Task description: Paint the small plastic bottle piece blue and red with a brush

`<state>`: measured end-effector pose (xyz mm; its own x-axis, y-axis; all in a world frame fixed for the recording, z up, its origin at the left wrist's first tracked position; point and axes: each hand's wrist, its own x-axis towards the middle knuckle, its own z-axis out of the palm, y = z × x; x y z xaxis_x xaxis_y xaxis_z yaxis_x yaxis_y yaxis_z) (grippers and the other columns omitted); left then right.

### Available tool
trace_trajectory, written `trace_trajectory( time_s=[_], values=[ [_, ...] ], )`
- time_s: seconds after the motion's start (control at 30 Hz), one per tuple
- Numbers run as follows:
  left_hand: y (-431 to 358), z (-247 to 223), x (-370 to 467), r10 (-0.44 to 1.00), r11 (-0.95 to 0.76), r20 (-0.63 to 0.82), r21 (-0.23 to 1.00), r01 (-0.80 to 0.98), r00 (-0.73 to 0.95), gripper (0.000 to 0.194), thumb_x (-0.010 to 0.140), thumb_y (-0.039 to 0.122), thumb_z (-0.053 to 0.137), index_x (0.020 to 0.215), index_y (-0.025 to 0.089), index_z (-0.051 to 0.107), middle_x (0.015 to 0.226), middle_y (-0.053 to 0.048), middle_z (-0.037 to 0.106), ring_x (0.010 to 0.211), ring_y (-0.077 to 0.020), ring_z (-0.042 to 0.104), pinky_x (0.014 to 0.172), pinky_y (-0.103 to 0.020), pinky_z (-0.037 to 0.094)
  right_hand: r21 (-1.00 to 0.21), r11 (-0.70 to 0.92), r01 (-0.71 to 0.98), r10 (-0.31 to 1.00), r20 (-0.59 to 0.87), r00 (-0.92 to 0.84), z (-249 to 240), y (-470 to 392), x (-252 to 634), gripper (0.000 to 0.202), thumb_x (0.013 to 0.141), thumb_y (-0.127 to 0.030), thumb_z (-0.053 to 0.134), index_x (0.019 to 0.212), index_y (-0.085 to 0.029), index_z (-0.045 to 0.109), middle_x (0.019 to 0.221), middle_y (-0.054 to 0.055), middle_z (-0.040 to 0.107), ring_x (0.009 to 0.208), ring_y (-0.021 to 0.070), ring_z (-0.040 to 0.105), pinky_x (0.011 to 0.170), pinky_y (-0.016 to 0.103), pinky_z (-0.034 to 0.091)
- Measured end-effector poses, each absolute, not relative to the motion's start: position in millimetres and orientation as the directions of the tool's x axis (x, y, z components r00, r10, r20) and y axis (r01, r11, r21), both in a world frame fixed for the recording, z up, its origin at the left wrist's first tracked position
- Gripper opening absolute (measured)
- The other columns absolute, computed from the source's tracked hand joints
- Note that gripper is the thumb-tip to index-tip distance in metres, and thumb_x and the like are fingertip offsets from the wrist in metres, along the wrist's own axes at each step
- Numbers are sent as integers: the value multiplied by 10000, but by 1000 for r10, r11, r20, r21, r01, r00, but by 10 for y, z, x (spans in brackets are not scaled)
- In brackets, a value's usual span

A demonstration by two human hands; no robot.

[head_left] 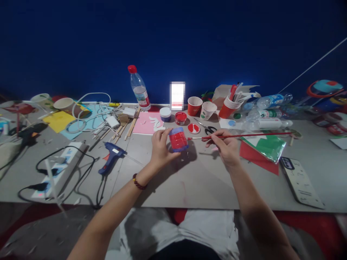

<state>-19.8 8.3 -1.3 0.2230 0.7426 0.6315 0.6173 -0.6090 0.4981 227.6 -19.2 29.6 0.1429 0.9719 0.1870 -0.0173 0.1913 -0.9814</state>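
Observation:
My left hand (160, 146) is closed around a small red-and-blue painted cup (179, 140), tilted above the table. A red middle band lies between blue edges. Between the fingers of my right hand (225, 145) is a long red paintbrush (252, 135), held nearly level. Its tip points left and is at or very near the cup's right side; I cannot tell whether they touch. Just beyond stand an open jar of red paint (180, 117) and its paint-smeared lid (194, 128). A white-lidded blue jar (165, 114) stands to their left.
Black-handled scissors (208, 129) lie behind my right hand. At left are a blue glue gun (112, 156) and a power strip (61, 168) with trailing cords. Paper cups (194, 106) and a bottle (139, 88) stand at the back. A phone (300, 182) lies at right.

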Motion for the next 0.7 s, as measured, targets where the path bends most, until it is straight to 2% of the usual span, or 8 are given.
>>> trace_trajectory(
  time_s=[0.1,0.27,0.57,0.7],
  values=[
    [70,-20,-191,757,-595,611,499,630,231,805,662,387,798,1369,235,445,1217,-106,525,1123,-307,506,973,-471,436,-983,170,-74,984,166,62,254,-226,2198,288,828,-490,741,827,-233,612,803,24,770,631,166,708,585,306,611],
    [70,-38,-184,764,-588,604,506,631,228,824,650,384,811,1374,235,448,1220,-109,517,1120,-311,503,971,-481,436,-992,125,-1,992,125,-10,333,-276,2060,369,812,-570,727,808,-220,611,760,29,762,567,149,689,557,291,596],
    [80,-43,-196,776,-577,591,528,623,218,820,647,340,805,1375,244,439,1210,-98,500,1129,-301,499,993,-484,436,-987,148,65,975,156,159,373,-193,2168,446,746,-638,745,772,-222,586,696,26,742,542,146,657,502,268,560],
    [72,-43,-184,770,-576,600,507,642,217,829,635,333,809,1374,246,443,1204,-100,498,1126,-303,498,992,-491,438,-987,154,32,966,158,206,320,-197,2178,382,791,-583,734,803,-233,581,727,19,744,575,151,663,527,281,580]
  ],
)
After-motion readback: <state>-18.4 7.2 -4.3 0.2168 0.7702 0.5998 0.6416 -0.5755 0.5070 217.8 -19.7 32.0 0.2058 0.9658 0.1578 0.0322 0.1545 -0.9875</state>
